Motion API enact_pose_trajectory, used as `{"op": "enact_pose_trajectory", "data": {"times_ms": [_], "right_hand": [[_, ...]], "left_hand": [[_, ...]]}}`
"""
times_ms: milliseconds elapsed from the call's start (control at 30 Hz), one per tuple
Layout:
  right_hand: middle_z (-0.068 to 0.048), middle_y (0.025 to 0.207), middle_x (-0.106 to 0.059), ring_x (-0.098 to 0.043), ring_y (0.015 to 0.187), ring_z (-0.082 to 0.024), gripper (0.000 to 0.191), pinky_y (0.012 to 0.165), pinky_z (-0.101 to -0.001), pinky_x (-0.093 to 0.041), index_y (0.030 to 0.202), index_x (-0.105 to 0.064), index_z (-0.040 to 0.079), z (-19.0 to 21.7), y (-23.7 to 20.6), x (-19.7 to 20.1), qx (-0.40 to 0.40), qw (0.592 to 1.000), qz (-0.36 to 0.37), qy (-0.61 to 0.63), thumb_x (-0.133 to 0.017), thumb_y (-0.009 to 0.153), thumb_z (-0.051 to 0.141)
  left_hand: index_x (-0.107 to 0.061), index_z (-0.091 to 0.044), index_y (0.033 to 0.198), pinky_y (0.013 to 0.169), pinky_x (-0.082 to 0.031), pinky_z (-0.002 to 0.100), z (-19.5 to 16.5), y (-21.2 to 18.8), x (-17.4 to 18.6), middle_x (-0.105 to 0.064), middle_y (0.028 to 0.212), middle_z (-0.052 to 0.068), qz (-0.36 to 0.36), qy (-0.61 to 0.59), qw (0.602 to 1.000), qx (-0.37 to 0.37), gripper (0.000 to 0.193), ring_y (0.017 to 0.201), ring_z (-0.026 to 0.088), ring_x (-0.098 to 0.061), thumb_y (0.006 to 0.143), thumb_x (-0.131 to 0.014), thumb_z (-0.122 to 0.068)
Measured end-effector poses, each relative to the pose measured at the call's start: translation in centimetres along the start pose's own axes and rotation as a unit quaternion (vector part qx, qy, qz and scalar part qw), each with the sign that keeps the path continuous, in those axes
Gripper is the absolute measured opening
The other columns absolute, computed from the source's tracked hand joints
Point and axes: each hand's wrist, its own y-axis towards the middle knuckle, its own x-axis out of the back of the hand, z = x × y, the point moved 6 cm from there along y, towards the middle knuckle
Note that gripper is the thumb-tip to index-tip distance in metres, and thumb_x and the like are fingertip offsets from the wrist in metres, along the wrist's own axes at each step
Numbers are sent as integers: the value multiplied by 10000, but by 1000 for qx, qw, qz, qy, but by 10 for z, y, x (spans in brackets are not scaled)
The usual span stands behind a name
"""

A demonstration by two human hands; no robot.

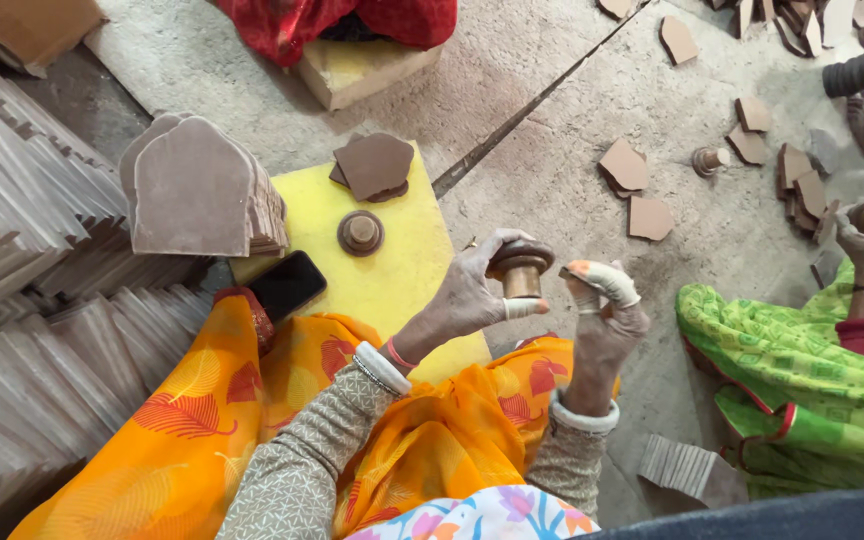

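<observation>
My left hand [472, 290] grips a small brown spool-shaped mould [520, 268] with a flat round top, held up over the yellow block's near right corner. White tape wraps one finger of that hand. Just to the right, my right hand [604, 320] has its fingers curled, a white bandage around the forefinger, whose tip touches the mould's rim. Nothing shows inside the right hand. On the yellow foam block [402, 275] in front of me stand a second round mould [360, 232] and a few brown cut sheets [374, 165].
A stack of brown arch-shaped sheets [202, 190] leans at the block's left, with rows of stacked sheets [22, 260] beyond. A black phone [287, 285] lies by my orange-draped knee. Loose brown pieces [642, 195] scatter the concrete floor. A person in green [782, 360] sits right, holding another mould.
</observation>
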Motion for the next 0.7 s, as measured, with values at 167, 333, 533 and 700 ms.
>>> {"op": "enact_pose_trajectory", "data": {"times_ms": [167,333,533,700], "right_hand": [[-21,967,-748,-703,908,-112,183,877,-312,-558,1025,-730,88,8,-6,-12,-79,994,-11,-75,-789,895,-27],[-55,1023,-737,-670,970,-233,213,1053,-434,-415,1029,-745,106,67,4,-53,224,912,135,-316,-762,846,-1],[-64,1052,-723,-692,941,-188,208,902,-377,-532,1086,-730,80,32,12,-53,107,974,64,-189,-737,907,-27],[-75,1135,-722,-684,1053,-153,271,966,-314,-557,1158,-711,56,-12,-19,-49,-45,996,-12,81,-686,904,-37]], "left_hand": [[-526,-41,1367,1066,-565,322,6,-5,-3,-699,1285,90,22,-48,999,-11,758,1223,168,-692,756,-927,-243],[-588,-93,1273,958,-599,327,3,-4,11,-743,1158,87,-9,101,995,-19,634,1086,214,-746,751,-907,-259],[-623,-97,1228,895,-582,356,-16,0,25,-739,1076,107,-50,157,986,-34,648,1007,262,-734,690,-921,-302],[-602,-103,1258,949,-599,340,-15,-3,25,-745,1140,99,-17,90,995,-45,655,1080,240,-760,727,-899,-346]]}}
